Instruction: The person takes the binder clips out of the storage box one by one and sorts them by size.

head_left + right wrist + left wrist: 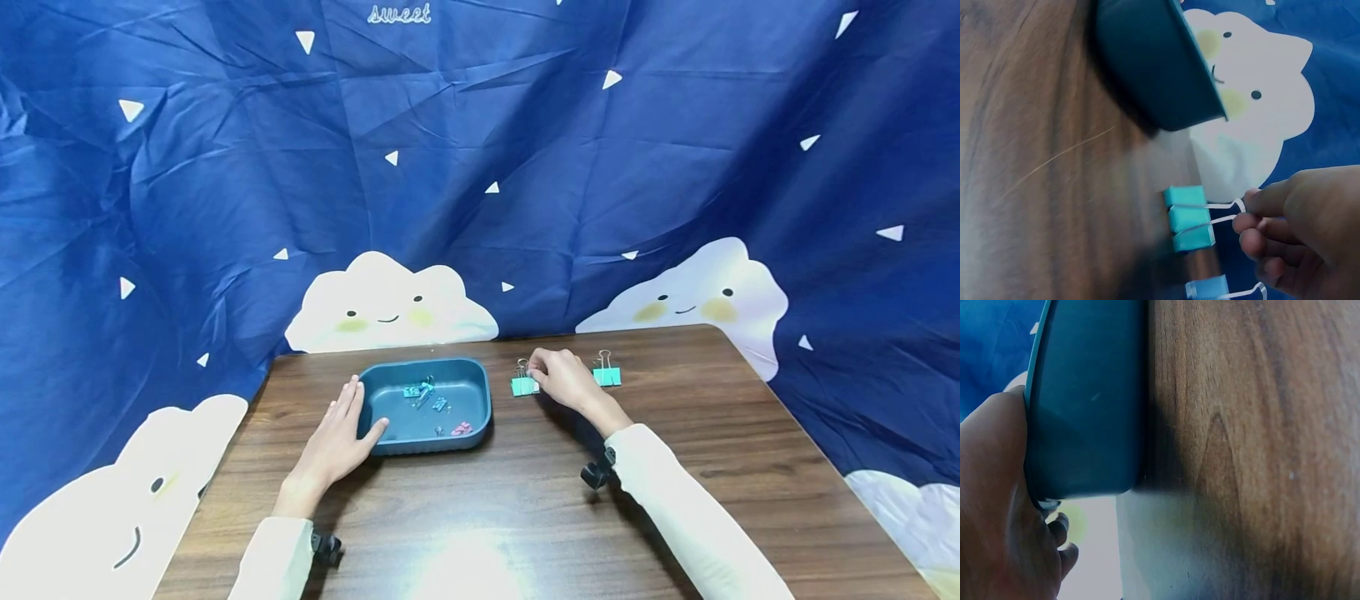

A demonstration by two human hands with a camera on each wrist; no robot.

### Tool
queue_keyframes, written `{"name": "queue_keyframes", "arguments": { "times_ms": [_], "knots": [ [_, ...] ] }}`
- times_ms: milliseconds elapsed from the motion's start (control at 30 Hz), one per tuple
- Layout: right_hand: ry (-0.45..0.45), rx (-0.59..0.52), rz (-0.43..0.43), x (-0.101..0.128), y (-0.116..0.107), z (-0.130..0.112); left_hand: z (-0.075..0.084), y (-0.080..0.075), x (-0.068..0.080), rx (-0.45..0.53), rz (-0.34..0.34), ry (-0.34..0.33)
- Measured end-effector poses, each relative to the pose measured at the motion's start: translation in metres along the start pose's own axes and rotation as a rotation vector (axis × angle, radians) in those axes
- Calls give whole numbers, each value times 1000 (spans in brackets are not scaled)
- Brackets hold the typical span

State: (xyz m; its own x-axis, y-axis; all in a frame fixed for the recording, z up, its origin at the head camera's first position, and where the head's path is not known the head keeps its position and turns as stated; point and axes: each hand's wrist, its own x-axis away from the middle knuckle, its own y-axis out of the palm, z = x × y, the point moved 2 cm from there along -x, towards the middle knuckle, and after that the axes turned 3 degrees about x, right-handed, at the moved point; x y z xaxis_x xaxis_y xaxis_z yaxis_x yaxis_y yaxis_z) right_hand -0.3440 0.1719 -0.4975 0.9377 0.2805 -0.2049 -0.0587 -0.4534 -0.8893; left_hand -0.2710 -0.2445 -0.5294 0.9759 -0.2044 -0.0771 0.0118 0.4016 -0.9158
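A dark teal tray [427, 446] stands left of centre on the table. My left hand [333, 442] rests against its left end, fingers straight along the side and thumb across the near rim. My right hand [566, 379] is right of the tray, fingertips pinching the wire handle of a turquoise binder clip [1191, 219] that stands on the table. Touching clips and fingers partly overlap there, so how many stand together is hard to tell. Another turquoise binder clip [607, 377] stands farther right with its handle up.
Inside the tray lie several small blue clips [440, 404] and a small pink cluster [462, 428]. The wooden table [465, 517] ends just behind the clips, before a blue curtain [525, 108] with white clouds.
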Motion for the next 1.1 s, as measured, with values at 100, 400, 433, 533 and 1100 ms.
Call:
{"name": "queue_keyframes", "arguments": {
  "times_ms": [100,400,433,533,1100],
  "knots": [
    [-21,-4,-6,-6,-6,-10,0,0,0,2,12,8],
    [-103,1,-34,-30,-20,-49,2,-2,2,1,21,12],
    [-114,4,-40,-32,-20,-54,2,-2,2,0,21,12],
    [-151,11,-65,-39,-19,-69,2,-1,1,4,20,10],
    [-299,36,-227,-76,8,-127,0,0,-1,5,21,11]
  ]
}}
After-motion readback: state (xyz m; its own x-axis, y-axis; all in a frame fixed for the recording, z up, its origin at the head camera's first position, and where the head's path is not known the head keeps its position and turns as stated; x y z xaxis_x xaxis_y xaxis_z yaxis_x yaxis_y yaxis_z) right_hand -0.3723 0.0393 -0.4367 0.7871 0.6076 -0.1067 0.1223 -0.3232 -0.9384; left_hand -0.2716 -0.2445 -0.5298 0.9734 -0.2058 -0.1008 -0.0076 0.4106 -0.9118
